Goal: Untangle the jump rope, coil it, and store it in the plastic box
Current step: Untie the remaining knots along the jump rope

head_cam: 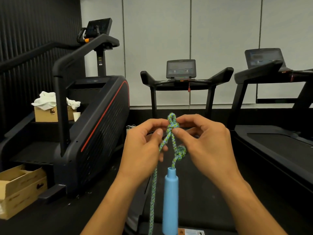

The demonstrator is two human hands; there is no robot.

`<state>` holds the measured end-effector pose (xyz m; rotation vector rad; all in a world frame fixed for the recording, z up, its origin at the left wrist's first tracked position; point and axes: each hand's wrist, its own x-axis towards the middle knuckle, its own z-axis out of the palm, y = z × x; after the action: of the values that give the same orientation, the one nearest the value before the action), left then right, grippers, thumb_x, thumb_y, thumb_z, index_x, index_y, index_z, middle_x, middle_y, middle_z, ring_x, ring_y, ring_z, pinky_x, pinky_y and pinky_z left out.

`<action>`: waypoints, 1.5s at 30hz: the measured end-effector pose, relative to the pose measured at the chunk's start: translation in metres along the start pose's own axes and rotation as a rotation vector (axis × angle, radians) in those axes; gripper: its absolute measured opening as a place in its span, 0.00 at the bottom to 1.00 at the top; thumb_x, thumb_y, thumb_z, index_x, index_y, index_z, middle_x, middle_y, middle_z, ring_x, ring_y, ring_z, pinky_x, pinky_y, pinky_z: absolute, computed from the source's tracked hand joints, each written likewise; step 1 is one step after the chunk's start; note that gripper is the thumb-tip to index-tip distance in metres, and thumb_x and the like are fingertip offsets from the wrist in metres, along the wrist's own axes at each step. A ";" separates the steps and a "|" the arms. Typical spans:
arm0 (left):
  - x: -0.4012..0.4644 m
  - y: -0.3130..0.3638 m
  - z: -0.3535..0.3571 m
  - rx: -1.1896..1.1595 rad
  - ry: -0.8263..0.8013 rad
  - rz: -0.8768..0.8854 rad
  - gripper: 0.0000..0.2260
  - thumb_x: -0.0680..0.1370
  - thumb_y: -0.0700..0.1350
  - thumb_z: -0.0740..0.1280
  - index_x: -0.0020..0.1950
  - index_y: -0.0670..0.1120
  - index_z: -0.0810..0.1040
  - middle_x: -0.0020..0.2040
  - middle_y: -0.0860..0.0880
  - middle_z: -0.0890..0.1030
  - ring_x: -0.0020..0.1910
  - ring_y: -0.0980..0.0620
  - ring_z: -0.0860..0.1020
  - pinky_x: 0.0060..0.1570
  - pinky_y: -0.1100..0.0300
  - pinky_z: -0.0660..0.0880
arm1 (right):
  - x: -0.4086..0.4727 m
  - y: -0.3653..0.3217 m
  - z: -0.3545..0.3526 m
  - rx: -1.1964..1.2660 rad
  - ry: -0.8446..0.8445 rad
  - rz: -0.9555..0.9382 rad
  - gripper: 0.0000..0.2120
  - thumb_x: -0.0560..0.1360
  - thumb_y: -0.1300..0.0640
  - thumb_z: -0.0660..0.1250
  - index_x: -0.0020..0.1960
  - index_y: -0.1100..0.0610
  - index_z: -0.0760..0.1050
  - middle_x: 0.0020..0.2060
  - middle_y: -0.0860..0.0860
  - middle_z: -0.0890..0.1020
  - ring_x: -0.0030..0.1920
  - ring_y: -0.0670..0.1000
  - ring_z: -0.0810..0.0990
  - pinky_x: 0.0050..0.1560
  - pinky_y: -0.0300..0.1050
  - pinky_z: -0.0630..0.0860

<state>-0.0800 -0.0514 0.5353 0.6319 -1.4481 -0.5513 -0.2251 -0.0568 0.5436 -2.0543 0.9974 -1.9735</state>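
Note:
A braided green-and-blue jump rope [153, 192] is held up in front of me at chest height. My left hand [144, 150] and my right hand [205, 146] both pinch a knot [171, 127] with a small loop sticking up above it. A second, tighter knot [180, 152] sits lower, just above the light blue handle [170, 202], which hangs straight down. One strand of rope runs down out of view at the bottom. No plastic box is in view.
A black stair-climber machine [94, 126] stands on the left with a cardboard box of white cloth [50, 107] on its steps. An open cardboard box [20, 187] lies at lower left. Two treadmills [183, 78] stand ahead and right.

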 end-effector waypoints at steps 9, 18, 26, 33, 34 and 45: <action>0.000 -0.009 0.010 0.162 0.063 0.097 0.11 0.78 0.34 0.67 0.53 0.50 0.78 0.46 0.52 0.84 0.41 0.51 0.83 0.33 0.54 0.80 | -0.002 0.006 0.009 -0.113 0.014 -0.077 0.09 0.75 0.61 0.71 0.53 0.52 0.79 0.40 0.42 0.82 0.40 0.42 0.81 0.40 0.34 0.78; 0.001 -0.014 0.010 0.251 0.022 0.129 0.09 0.77 0.36 0.71 0.54 0.48 0.82 0.46 0.53 0.85 0.46 0.56 0.84 0.45 0.65 0.80 | -0.002 0.014 0.006 -0.239 0.044 -0.136 0.06 0.74 0.57 0.73 0.51 0.53 0.83 0.43 0.45 0.84 0.41 0.44 0.81 0.43 0.40 0.79; 0.000 -0.016 0.015 0.212 -0.001 0.131 0.13 0.77 0.35 0.70 0.58 0.48 0.81 0.48 0.54 0.84 0.46 0.58 0.83 0.45 0.67 0.79 | 0.000 0.013 0.003 -0.165 -0.014 -0.100 0.15 0.75 0.61 0.72 0.61 0.54 0.79 0.47 0.46 0.81 0.45 0.44 0.81 0.47 0.39 0.80; 0.000 -0.019 0.016 0.203 -0.036 0.107 0.17 0.77 0.32 0.69 0.60 0.49 0.81 0.51 0.52 0.84 0.47 0.52 0.84 0.46 0.60 0.81 | -0.001 0.014 0.004 -0.180 -0.071 -0.054 0.17 0.77 0.61 0.68 0.66 0.53 0.76 0.51 0.46 0.77 0.49 0.43 0.79 0.51 0.38 0.78; -0.001 -0.019 0.015 0.205 -0.045 0.111 0.18 0.77 0.31 0.68 0.62 0.49 0.81 0.52 0.52 0.84 0.47 0.52 0.84 0.46 0.60 0.81 | -0.001 0.013 0.005 -0.167 -0.069 -0.041 0.16 0.77 0.61 0.67 0.65 0.52 0.77 0.51 0.46 0.76 0.49 0.43 0.79 0.51 0.38 0.78; -0.003 -0.016 0.016 0.242 -0.113 0.158 0.24 0.77 0.28 0.65 0.67 0.51 0.77 0.55 0.56 0.82 0.40 0.55 0.79 0.44 0.56 0.82 | -0.004 0.012 0.009 -0.129 0.064 -0.031 0.12 0.79 0.60 0.66 0.61 0.53 0.79 0.49 0.46 0.79 0.47 0.41 0.79 0.49 0.35 0.77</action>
<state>-0.0959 -0.0620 0.5225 0.6776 -1.6703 -0.2938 -0.2211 -0.0674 0.5328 -2.0951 1.1410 -2.0536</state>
